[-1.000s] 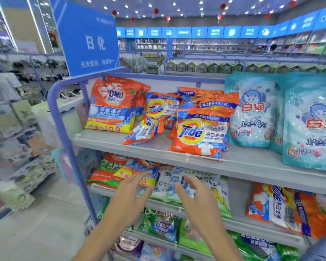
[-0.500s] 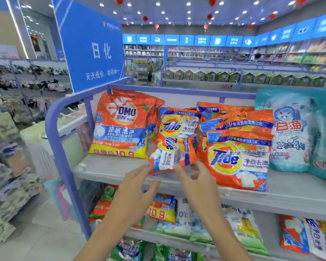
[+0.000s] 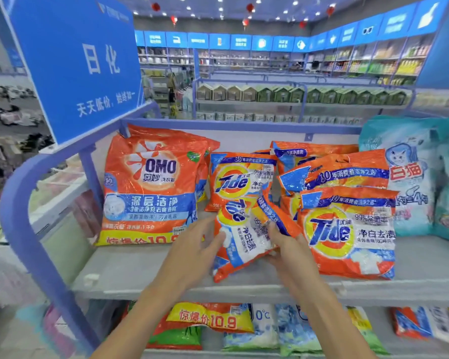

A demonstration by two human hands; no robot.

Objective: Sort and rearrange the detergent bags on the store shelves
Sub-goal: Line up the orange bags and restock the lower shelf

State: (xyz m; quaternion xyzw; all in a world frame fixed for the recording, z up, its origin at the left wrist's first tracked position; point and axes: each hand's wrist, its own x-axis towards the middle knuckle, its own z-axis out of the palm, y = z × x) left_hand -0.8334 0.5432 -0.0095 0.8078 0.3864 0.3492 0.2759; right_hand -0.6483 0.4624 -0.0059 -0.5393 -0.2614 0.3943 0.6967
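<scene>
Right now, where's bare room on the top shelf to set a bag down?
Two patches on the top shelf: front left, between the OMO bag and the shelf lip; front right, in front of the teal cat bags, right of the big Tide bag. The middle is crowded: the stacked Tide bags overlap there.

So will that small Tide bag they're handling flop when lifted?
Probably floppy: the small Tide bag has its top folded over beside the right hand. Its glossy, crinkled film may be slippery. Being small, likely light.
</scene>
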